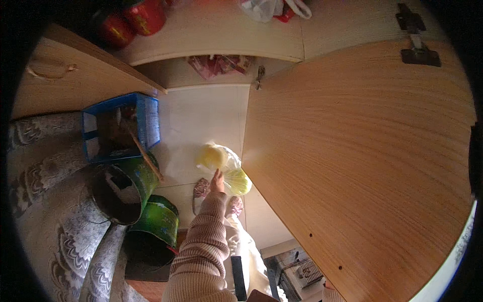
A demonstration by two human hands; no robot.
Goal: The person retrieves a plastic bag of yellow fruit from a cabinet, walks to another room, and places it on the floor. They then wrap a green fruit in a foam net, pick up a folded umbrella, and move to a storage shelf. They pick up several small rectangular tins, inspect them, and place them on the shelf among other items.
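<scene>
My left hand (217, 182) reaches down in front of me in a ribbed knit sleeve and grips a clear plastic bag (238, 182). Two rounded yellow and yellow-green bundles show through the bag, one on each side of the fingers; what they are is unclear. The bag hangs over the pale floor, above my patterned shoes (236, 205). Beside it is the lower edge of an open wooden cabinet door (351, 151). At the lower right, a bit of my right hand (327, 285) shows at the door's edge; the door hides most of it.
A blue-edged box (149, 120) and two green buckets (160, 221) stand at left, with a wooden stick (145, 154) across them. Patterned fabric (71, 241) drapes behind. Above, the open cabinet has a shelf (219, 41) bearing red containers (145, 17); another door (94, 71) opens left.
</scene>
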